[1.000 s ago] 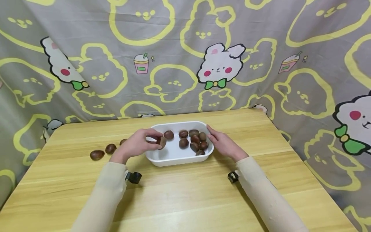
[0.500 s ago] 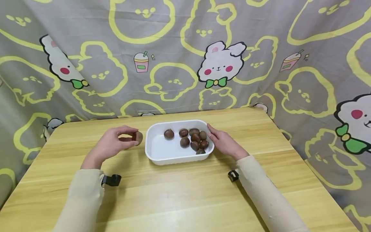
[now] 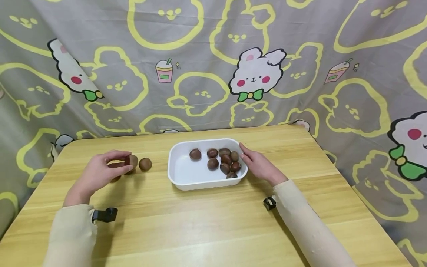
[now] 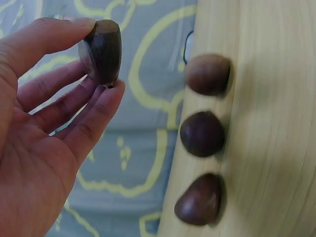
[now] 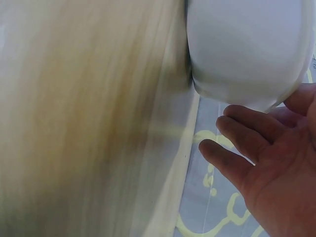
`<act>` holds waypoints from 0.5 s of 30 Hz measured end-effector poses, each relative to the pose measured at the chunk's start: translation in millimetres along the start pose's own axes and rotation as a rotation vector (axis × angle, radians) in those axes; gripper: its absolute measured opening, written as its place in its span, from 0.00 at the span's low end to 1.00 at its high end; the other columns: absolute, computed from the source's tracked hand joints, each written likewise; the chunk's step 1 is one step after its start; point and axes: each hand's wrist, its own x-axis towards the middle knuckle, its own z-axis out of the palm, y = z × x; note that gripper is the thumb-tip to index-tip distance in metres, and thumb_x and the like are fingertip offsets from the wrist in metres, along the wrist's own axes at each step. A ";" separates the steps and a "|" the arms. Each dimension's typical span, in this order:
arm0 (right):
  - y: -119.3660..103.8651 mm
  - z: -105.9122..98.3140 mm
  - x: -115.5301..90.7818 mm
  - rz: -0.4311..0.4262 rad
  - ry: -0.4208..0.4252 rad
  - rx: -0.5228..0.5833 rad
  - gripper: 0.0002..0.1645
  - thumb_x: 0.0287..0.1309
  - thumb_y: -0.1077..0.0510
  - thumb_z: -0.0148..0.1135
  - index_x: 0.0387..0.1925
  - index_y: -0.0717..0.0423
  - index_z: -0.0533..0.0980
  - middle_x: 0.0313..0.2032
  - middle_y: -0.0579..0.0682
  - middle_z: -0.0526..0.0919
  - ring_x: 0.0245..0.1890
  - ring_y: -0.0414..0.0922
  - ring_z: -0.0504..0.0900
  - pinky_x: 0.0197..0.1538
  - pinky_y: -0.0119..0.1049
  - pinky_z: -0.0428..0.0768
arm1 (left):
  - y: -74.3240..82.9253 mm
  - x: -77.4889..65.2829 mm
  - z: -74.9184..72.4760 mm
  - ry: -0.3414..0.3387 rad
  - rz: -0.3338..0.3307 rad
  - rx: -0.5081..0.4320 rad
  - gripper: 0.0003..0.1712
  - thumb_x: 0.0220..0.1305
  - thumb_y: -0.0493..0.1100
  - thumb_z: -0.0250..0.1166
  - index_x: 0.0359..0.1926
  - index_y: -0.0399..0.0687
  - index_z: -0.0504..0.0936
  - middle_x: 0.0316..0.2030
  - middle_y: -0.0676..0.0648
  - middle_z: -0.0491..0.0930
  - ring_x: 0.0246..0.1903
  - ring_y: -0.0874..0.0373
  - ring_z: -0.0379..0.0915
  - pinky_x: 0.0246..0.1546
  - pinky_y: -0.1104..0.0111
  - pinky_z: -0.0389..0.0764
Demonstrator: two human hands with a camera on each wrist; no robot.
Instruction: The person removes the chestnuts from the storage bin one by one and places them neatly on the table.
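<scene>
My left hand (image 3: 96,172) pinches a brown chestnut (image 4: 103,52) between thumb and fingertips, raised over the left part of the table. Three more chestnuts stand in a row on the wood in the left wrist view, among them one pale-based chestnut (image 4: 208,74). In the head view one chestnut (image 3: 145,164) lies just right of that hand, and the hand partly hides the others. A white oval-cornered tray (image 3: 186,181) sits mid-table. At its right end my right hand (image 3: 261,167) holds the rim with thumb and forefinger; the other fingers (image 5: 227,158) are extended below it.
Several chestnuts (image 3: 212,164) lie inside the tray, mostly grouped at its right end. The wooden table (image 3: 200,226) reaches back to a grey patterned curtain (image 3: 200,59). A black wrist strap mount (image 3: 106,215) sits by the left sleeve.
My left hand has carried its chestnut out of the tray and leftward, over the chestnuts on the table. My right hand has stayed at the tray's right end.
</scene>
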 end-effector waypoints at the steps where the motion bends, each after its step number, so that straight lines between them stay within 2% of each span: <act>1: 0.3 -0.2 -0.4 0.003 -0.001 0.000 0.29 0.68 0.51 0.39 0.67 0.47 0.49 0.63 0.52 0.57 0.61 0.49 0.59 0.61 0.44 0.57 | -1.7 -1.5 -2.4 0.009 -0.018 0.002 0.32 0.51 0.57 0.65 0.56 0.50 0.72 0.53 0.47 0.70 0.45 0.61 0.73 0.34 0.71 0.77; 4: 0.7 -0.7 -1.4 0.011 -0.005 0.004 0.29 0.68 0.51 0.40 0.67 0.46 0.49 0.63 0.52 0.57 0.61 0.48 0.59 0.61 0.44 0.57 | -8.6 -6.6 -8.4 0.042 -0.058 0.040 0.32 0.51 0.58 0.64 0.56 0.53 0.72 0.53 0.49 0.70 0.46 0.60 0.73 0.35 0.74 0.76; 9: 0.1 -1.0 -2.2 0.009 -0.007 0.012 0.29 0.68 0.50 0.39 0.67 0.46 0.48 0.64 0.51 0.56 0.61 0.49 0.58 0.61 0.44 0.57 | -22.4 -16.8 -19.1 0.060 -0.082 0.093 0.34 0.52 0.59 0.63 0.58 0.50 0.70 0.52 0.46 0.71 0.50 0.49 0.68 0.35 0.78 0.73; 11: 0.1 -1.2 -1.8 0.008 -0.002 0.012 0.29 0.68 0.50 0.39 0.67 0.46 0.48 0.64 0.51 0.56 0.61 0.49 0.58 0.61 0.44 0.57 | -27.3 -20.7 -24.5 0.066 -0.102 0.102 0.34 0.53 0.59 0.63 0.58 0.49 0.69 0.52 0.46 0.71 0.50 0.52 0.68 0.34 0.78 0.73; 15: -0.8 -1.5 -0.3 0.006 0.002 0.004 0.29 0.68 0.49 0.39 0.67 0.46 0.49 0.64 0.51 0.56 0.61 0.48 0.58 0.61 0.43 0.57 | -38.7 -29.1 -38.6 0.092 -0.143 0.131 0.33 0.53 0.59 0.63 0.57 0.51 0.70 0.49 0.52 0.73 0.45 0.69 0.66 0.33 0.79 0.71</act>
